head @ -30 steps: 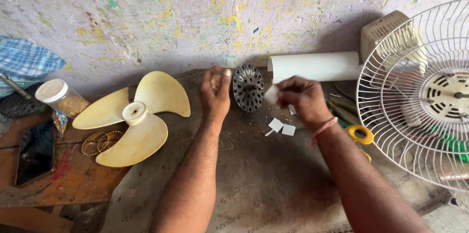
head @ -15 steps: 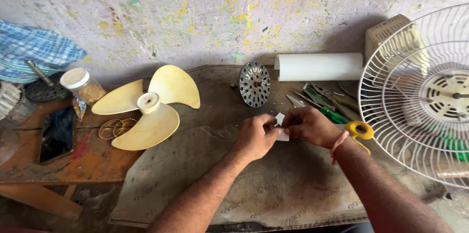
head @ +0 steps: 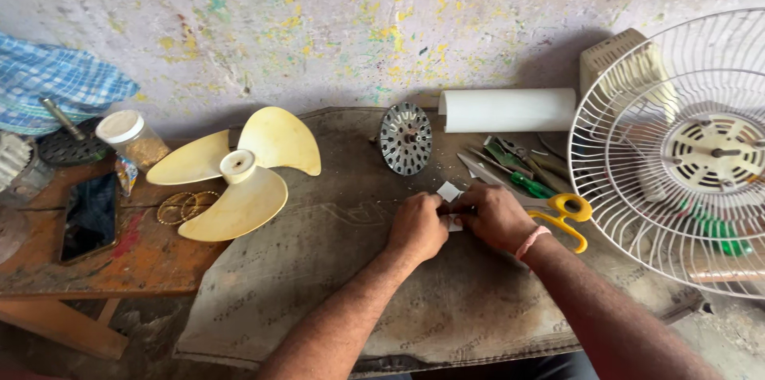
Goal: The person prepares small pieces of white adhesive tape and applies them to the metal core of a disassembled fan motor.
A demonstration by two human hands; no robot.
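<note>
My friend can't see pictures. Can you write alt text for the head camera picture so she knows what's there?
Two bare hands, left hand and right hand, meet over small white paper pieces on a worn grey mat. Nearby lie a yellowish three-blade fan propeller, a round metal motor core, yellow-handled scissors and a white wire fan guard.

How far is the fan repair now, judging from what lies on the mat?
Done: the yellow blade and metal motor core lie removed. In hand: the left hand and right hand pinch small white paper pieces. Left: the fan guard stands bladeless.
</note>
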